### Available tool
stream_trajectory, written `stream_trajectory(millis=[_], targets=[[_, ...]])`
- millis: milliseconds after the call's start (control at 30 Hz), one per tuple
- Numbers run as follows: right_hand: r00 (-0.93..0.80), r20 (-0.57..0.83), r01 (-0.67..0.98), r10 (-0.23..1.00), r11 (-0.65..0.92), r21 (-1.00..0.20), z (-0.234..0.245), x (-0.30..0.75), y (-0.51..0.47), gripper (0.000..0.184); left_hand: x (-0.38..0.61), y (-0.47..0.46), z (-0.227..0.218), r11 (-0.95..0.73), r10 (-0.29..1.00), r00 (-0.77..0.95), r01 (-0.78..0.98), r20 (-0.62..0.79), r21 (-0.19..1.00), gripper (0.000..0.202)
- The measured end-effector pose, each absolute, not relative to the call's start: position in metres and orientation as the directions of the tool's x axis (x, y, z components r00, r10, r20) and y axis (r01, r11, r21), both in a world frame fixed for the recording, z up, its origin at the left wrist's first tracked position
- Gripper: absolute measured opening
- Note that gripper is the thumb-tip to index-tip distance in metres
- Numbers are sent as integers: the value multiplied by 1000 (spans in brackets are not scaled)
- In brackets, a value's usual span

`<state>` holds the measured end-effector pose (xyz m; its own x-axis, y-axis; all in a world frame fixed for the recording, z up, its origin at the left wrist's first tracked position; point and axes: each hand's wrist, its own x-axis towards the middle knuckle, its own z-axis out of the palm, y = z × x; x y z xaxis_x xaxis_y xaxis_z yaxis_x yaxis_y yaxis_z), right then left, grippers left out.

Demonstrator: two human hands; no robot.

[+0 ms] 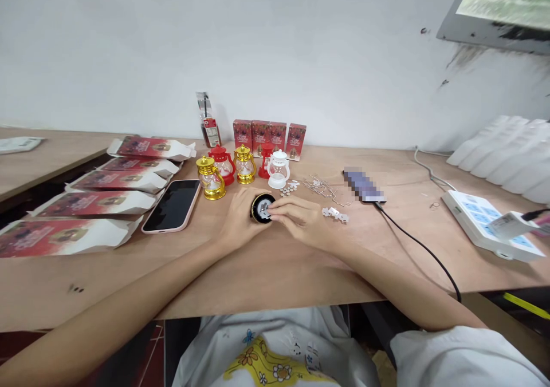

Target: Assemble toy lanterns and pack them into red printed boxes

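My left hand (240, 218) is wrapped round a small black lantern (256, 197) with gold trim, its round underside turned up towards me. A white and silvery inside shows in that base. The thumb and fingers of my right hand (303, 218) are pinched together at the opening; whatever is between the fingertips is too small to make out. Just behind stand gold lanterns (211, 182), red lanterns (222, 166) and a white lantern (278, 172). Small round button cells (287, 192), thin bent metal wires (320, 186) and small white pieces (335, 214) lie beyond my right hand.
Red printed boxes (296, 141) stand by the wall near a bottle (210, 132). Flattened cartons (94, 202) and a pink-edged phone (172, 206) lie left. On the right are a second phone (358, 181), its black cable (416, 238), a power strip (485, 221) and white packages (507, 152).
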<state>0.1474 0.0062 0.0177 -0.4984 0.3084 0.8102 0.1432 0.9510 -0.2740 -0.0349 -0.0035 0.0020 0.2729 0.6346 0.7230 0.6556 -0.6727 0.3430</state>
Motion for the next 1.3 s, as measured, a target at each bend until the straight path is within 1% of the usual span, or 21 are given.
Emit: stream_trajectory(millis=[100, 167, 233, 333, 467, 533, 600, 733, 833, 900, 967, 1033, 1067, 1100, 1167, 1300], targets=[[-516, 818, 136, 254, 967, -215, 15, 148, 9, 13, -36, -2, 1, -660, 650, 249, 654, 718, 370, 38], [-515, 817, 124, 259, 966, -228, 14, 148, 11, 13, -35, -3, 2, -658, 652, 252, 656, 715, 369, 38], [-509, 811, 105, 288, 956, -274, 15, 148, 11, 17, -34, -4, 2, -661, 649, 264, 659, 713, 358, 36], [-498, 787, 70, 365, 921, -383, 18, 148, 11, 21, -33, -7, 3, -667, 642, 299, 673, 706, 321, 32], [-473, 735, 39, 485, 846, -532, 21, 148, 10, 17, -31, -7, 3, -674, 635, 351, 687, 688, 271, 30], [-463, 714, 51, 525, 820, -570, 21, 147, 9, 16, -31, -7, 2, -675, 642, 368, 688, 672, 268, 30], [-459, 716, 83, 527, 827, -555, 19, 146, 7, 15, -31, -7, 1, -676, 644, 378, 688, 665, 263, 32], [-443, 768, 149, 463, 882, -446, 17, 143, 1, 16, -31, -6, 0, -677, 637, 371, 689, 676, 259, 30], [-459, 773, 128, 438, 893, -430, 20, 148, 1, 16, -33, -5, 0, -660, 643, 339, 701, 687, 271, 31], [-564, 697, 64, 443, 865, -498, 25, 154, 5, 12, -35, -3, 0, -643, 652, 311, 710, 691, 287, 32], [-743, 515, 12, 428, 778, -628, 30, 160, 7, 8, -37, -2, 0, -626, 662, 284, 718, 693, 304, 33], [-880, 311, 16, 361, 675, -737, 32, 162, 7, 13, -39, -1, 0, -618, 667, 266, 720, 696, 316, 33], [-915, 245, 20, 322, 640, -768, 31, 161, 5, 18, -39, -1, 0, -616, 667, 260, 720, 698, 321, 33], [-934, 208, 17, 289, 620, -785, 30, 159, 2, 22, -39, -1, 0, -615, 669, 258, 719, 697, 324, 33], [-953, 189, -5, 237, 610, -792, 25, 153, -5, 25, -38, -1, 1, -614, 674, 259, 717, 692, 330, 34], [-970, 186, -46, 157, 632, -774, 19, 142, -20, 21, -37, -2, 2, -617, 677, 269, 716, 685, 328, 35]])
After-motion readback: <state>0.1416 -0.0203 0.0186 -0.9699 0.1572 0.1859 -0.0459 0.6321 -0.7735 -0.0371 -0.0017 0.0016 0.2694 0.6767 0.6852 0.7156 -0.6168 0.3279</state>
